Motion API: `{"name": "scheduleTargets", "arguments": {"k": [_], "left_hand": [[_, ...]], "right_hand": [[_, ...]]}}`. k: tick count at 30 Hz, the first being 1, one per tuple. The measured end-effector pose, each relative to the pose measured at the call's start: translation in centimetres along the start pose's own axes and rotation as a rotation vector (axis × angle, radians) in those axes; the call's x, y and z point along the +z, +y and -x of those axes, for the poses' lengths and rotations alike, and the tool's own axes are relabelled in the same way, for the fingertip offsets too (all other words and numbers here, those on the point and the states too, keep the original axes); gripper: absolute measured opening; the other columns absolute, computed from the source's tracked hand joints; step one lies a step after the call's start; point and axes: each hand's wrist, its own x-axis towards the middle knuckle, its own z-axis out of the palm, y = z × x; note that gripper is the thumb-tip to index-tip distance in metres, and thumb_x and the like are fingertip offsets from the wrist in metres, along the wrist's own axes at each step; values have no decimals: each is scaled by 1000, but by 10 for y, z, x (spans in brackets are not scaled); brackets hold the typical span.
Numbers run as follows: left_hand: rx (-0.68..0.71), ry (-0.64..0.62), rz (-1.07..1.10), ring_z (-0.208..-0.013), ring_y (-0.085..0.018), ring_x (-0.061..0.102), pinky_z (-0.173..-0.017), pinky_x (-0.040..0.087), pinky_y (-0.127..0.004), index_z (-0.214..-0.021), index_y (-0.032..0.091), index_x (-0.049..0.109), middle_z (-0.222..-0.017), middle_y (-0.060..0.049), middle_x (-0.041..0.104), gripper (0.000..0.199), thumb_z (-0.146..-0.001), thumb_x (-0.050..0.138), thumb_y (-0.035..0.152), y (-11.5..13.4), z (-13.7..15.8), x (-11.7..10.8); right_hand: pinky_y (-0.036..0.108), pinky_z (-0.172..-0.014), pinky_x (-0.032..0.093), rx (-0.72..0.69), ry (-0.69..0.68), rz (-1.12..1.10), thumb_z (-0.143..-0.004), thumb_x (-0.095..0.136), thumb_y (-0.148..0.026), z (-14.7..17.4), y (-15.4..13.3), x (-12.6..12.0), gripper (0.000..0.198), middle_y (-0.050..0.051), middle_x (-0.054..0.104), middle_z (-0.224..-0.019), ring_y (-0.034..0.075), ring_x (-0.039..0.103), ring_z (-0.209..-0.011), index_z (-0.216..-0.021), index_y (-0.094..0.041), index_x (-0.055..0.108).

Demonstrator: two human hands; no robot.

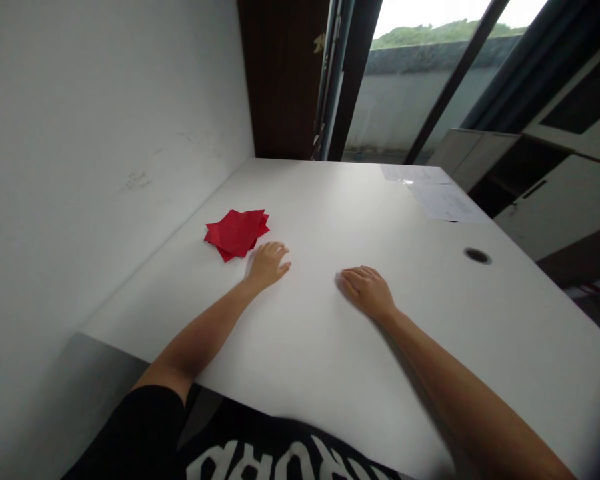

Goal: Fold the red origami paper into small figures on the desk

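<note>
A loose stack of red paper sheets [237,232] lies on the white table [310,347], left of the middle. The sheets overlap at different angles, so their corners stick out all round. Just to the right of the stack is my left hand [269,264], palm down and open, with the fingers a little bent and the thumb apart. It holds nothing I can see. My right hand [367,291] rests on the bare tabletop farther right, fingers loosely laid down and nothing visible in them. Its palm side is hidden.
White printed papers [447,201] lie at the far right corner of the table. A round cable hole [477,256] is set near the right edge. A white wall [105,147] runs along the left side. Behind the table are a window [405,87] and cabinets [575,200].
</note>
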Motion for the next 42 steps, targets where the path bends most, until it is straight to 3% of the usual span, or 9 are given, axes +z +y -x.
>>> {"name": "scheduleTargets", "arguments": {"k": [2,5,8,13,19,24,27,36,42], "left_hand": [[-239,103,-100,-127,-32,50,-108,39,-48,-126,19,58,-134,-15,57,38,-93,58,38,-18,0,-12],[-441,41,-228,-122,-36,51,-100,43,-49,-124,16,56,-128,-19,57,41,-90,62,39,-56,6,-23],[-451,-154,-215,-117,-33,55,-96,46,-44,-122,16,58,-125,-17,59,38,-93,57,40,-89,13,-29],[-437,-161,-169,-108,-27,62,-90,49,-38,-116,20,63,-119,-12,65,25,-95,49,25,-110,14,-44],[-290,168,-140,-105,-26,64,-89,50,-37,-108,19,65,-109,-11,69,24,-101,44,28,-55,1,-58],[99,69,52,-107,-24,64,-97,49,-39,-105,19,67,-113,-10,70,19,-98,50,24,36,3,-32],[297,-101,191,-120,-25,61,-110,44,-44,-108,20,69,-122,-10,69,21,-98,51,24,69,9,-14],[503,-425,450,-147,-29,40,-125,24,-51,-132,29,63,-153,-7,51,48,-91,62,54,69,16,-19],[256,-220,338,-142,-28,44,-125,25,-48,-133,25,61,-149,-9,54,48,-97,51,55,56,19,-14]], "right_hand": [[38,-95,48,52,60,-18,-104,41,-42,0,6,-1,40,9,77,-105,24,70,-98,-106,-21,75],[35,-86,49,80,92,-56,-104,42,-41,0,11,1,39,9,78,-98,23,69,-92,-100,-21,75],[34,-85,48,77,87,-106,-104,43,-41,-1,12,4,38,9,77,-95,23,69,-92,-98,-21,75],[34,-82,48,70,86,-160,-103,45,-40,-2,9,5,36,9,77,-94,24,68,-91,-98,-21,75],[36,-83,51,23,111,-226,-102,48,-37,-6,-6,1,30,8,76,-95,24,68,-89,-98,-23,75],[44,-98,52,53,243,-270,-101,50,-34,-9,-8,-9,32,9,71,-119,26,64,-111,-127,-24,65],[55,-116,40,5,275,-205,-97,54,-33,-9,-3,-20,54,13,53,-148,31,43,-141,-149,-24,46],[55,-117,40,-213,-39,-311,-86,56,-19,-6,6,-25,43,5,59,-144,29,43,-144,-127,-27,65],[43,-102,47,-163,-130,-264,-88,56,-21,-7,2,-25,20,7,72,-118,25,64,-110,-100,-24,72]]}}
